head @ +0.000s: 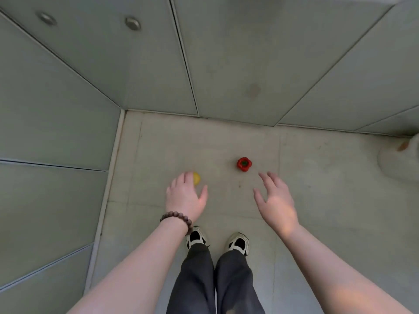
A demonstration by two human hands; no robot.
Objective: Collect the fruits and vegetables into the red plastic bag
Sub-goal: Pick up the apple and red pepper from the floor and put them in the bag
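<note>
A red bell pepper with a green stem lies on the pale tiled floor in front of me. A yellow fruit lies to its left, partly hidden behind the fingers of my left hand. That hand hovers over the fruit with fingers spread and holds nothing; whether it touches the fruit I cannot tell. My right hand is open too, fingers apart, just below and right of the pepper and apart from it. No red plastic bag is in view.
Grey panelled walls meet in a corner right behind the two items and along the left side. A whitish rounded object sits at the right edge. My shoes stand on the floor just behind my hands.
</note>
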